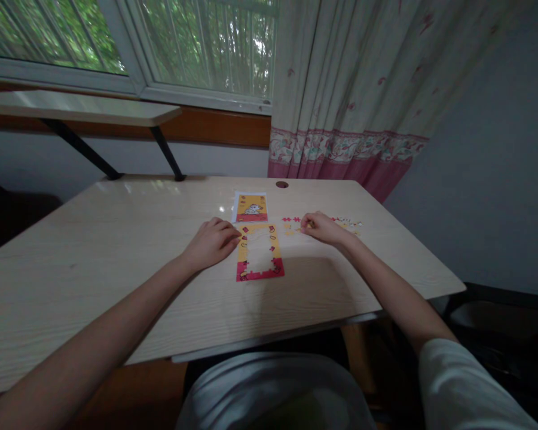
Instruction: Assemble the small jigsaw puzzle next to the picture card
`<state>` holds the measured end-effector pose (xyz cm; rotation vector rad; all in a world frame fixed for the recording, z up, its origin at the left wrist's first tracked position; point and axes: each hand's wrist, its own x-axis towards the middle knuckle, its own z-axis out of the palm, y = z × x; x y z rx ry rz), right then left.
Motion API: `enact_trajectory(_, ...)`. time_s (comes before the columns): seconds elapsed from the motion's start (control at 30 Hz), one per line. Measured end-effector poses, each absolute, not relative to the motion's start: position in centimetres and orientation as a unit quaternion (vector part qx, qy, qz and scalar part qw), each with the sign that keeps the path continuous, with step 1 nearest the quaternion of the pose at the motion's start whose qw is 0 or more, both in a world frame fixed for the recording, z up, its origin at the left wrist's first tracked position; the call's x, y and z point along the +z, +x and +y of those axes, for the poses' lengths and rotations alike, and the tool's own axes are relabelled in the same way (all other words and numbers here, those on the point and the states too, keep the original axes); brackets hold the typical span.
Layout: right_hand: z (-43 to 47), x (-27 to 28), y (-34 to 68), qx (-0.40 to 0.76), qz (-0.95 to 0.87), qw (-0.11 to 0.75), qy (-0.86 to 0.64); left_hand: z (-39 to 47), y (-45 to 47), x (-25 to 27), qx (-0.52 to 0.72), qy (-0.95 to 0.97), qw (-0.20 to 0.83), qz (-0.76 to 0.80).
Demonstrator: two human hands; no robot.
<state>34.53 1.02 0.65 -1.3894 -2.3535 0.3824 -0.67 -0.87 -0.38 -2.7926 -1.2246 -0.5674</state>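
Resting in the head view by the upper L edge of the puzzle frame (278,266), the L hand (213,242) is bending its fingers loosely, approx. half open, fingertips at the border, w/ nothing visible in its grasp. The puzzle frame is lying flat nr the middle of the tabletop (161,209), its yellow & red border running around a pale center. Off to the R, the R hand (319,228) is hovering over or touching the loose pcs (352,224), thumb & fingers closing together; a yellow bit is showing at the fingertips, but can't tell if it's being gripped or just lying behind. Red pcs (287,220) are lying in a row just L of that hand, yellow ones below. Just beyond the puzzle frame, a picture card (251,208) w/ a white animal is lying flat. Farther back, a round hole (282,184) is showing nr the far edge, a shelf (85,107) is standing at L, & a floral curtain (363,89) is hanging beside the window (206,48).
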Motion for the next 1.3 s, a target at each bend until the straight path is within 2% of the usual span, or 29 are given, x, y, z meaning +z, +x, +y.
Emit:
enact_trajectory(0.3, -1.6, 0.7, 29.3, 0.336, -0.741, 0.388, -0.433, -3.2, 2.5, 0.6, -0.351, -0.865, -0.093, -0.346)
enact_trajectory(0.83, -4.1, -1.0, 25.3, 0.390, -0.712, 0.424, -0.400, -5.2, 4.5, 0.7, -0.397, -0.871, -0.019, -0.290)
enact_trajectory(0.97, -4.2, -0.9, 25.6, 0.344, -0.731, 0.436, -0.397, -5.3, 4.2, 0.8, -0.410, -0.867, -0.001, -0.284)
enact_trajectory(1.13, -3.9, -0.9, 26.1, 0.146, -0.789, 0.471, -0.366, -5.0, 3.8, 0.7, -0.439, -0.845, 0.005, -0.307)
enact_trajectory(1.3, -3.9, -1.1, 26.0, 0.050, -0.819, 0.429, -0.377, -5.1, 3.8, 0.8, -0.425, -0.850, 0.005, -0.312)
